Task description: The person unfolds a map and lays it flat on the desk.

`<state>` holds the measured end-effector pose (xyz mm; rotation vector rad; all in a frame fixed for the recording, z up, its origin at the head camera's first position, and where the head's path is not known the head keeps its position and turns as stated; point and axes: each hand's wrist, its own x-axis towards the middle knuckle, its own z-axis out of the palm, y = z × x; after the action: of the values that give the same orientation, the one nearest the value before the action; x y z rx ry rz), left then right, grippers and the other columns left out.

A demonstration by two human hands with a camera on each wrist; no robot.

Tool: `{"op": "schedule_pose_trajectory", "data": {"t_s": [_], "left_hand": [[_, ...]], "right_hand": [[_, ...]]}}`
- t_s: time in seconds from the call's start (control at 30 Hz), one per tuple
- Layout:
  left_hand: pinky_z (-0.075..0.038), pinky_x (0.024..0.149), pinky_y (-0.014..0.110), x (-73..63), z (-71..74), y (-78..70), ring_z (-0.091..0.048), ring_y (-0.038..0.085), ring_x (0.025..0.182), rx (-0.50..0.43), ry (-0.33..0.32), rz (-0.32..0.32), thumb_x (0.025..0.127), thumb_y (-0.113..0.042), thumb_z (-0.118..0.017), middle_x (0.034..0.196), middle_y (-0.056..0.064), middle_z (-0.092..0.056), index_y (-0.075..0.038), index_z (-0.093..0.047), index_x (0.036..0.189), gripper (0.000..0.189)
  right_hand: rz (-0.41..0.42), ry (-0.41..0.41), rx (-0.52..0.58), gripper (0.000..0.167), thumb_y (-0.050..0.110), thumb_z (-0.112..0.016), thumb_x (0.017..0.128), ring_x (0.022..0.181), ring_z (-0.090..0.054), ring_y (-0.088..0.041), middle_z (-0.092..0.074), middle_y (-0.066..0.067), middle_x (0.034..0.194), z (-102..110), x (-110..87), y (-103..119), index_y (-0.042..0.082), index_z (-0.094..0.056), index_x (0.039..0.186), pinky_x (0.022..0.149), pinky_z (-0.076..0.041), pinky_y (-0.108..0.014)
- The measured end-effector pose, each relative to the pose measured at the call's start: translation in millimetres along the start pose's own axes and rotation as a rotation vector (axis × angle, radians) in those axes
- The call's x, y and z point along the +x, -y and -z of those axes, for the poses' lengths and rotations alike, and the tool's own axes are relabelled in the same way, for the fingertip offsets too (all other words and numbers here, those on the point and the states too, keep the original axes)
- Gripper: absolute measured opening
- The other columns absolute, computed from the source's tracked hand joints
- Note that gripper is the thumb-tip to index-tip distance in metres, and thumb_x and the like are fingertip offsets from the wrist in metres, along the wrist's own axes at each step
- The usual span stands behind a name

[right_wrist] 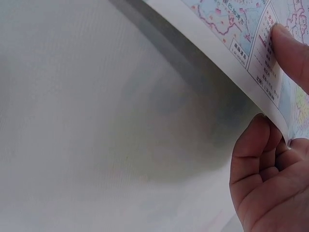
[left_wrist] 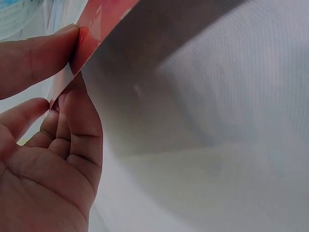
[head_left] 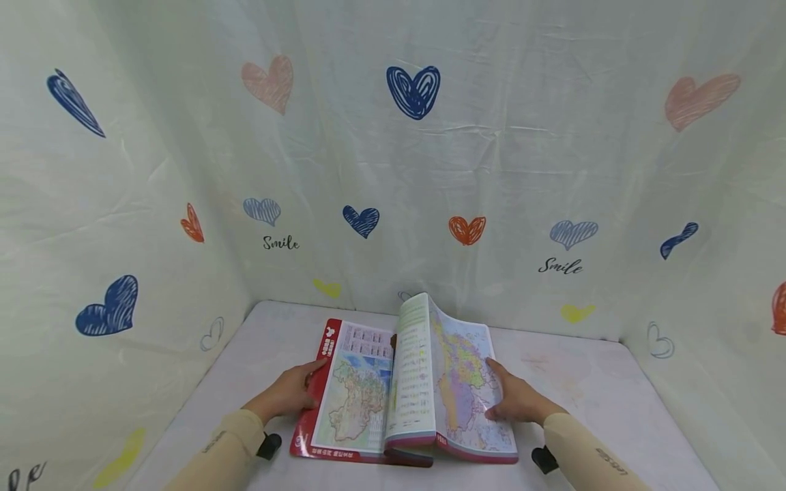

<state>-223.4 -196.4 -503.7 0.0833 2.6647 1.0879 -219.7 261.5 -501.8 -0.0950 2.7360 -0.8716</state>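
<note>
A map atlas [head_left: 359,402] lies open on the table in the head view. Its left side has a red border around a map, and a curved stack of pages [head_left: 410,372] rises near the middle. To the right, a page with a colourful map [head_left: 467,382] slopes down. My left hand [head_left: 285,395] grips the red left edge; the left wrist view shows the thumb above and curled fingers [left_wrist: 84,116] beneath it. On the other side, my right hand [head_left: 518,399] holds the right edge, its thumb [right_wrist: 292,53] on the printed page and fingers curled below.
The white table [head_left: 571,382] extends on both sides of the atlas. Behind and beside it hangs a pale curtain [head_left: 417,164] printed with hearts and the word "Smile". A bluish basket-like object [left_wrist: 17,17] shows at the left wrist view's top corner.
</note>
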Motion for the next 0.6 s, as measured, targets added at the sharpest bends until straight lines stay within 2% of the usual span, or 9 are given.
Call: {"op": "schedule_pose_trajectory", "data": {"t_s": [0.17,0.37,0.6], "left_hand": [[-0.057,0.069,0.038,0.7,2.3,3.0,-0.054,0.026,0.091,-0.003,-0.002,0.009,0.072,0.002,-0.083,0.116,0.016,-0.058,-0.002,-0.043,0.149,0.087],[-0.057,0.069,0.037,-0.1,6.8,3.9,-0.056,0.025,0.09,0.013,-0.005,0.02,0.073,-0.001,-0.084,0.116,0.016,-0.059,-0.001,-0.042,0.149,0.088],[-0.057,0.067,0.036,-1.8,13.0,3.9,-0.056,0.025,0.088,0.015,-0.005,0.031,0.072,0.001,-0.084,0.113,0.015,-0.059,0.0,-0.042,0.149,0.088]], "right_hand": [[-0.011,-0.002,-0.001,0.115,0.015,-0.093,0.065,0.09,-0.055,-0.026,-0.06,-0.015,0.115,2.8,-1.0,-1.8,0.001,-0.023,0.156,0.098,-0.042,-0.058],[-0.032,-0.006,-0.014,0.116,0.015,-0.093,0.065,0.089,-0.055,-0.025,-0.06,-0.014,0.114,5.6,-0.7,-5.4,0.002,-0.023,0.156,0.096,-0.044,-0.056],[-0.033,-0.002,-0.008,0.116,0.016,-0.093,0.065,0.091,-0.056,-0.027,-0.059,-0.018,0.118,8.0,-1.1,-8.8,0.0,-0.023,0.155,0.097,-0.043,-0.058]]}}
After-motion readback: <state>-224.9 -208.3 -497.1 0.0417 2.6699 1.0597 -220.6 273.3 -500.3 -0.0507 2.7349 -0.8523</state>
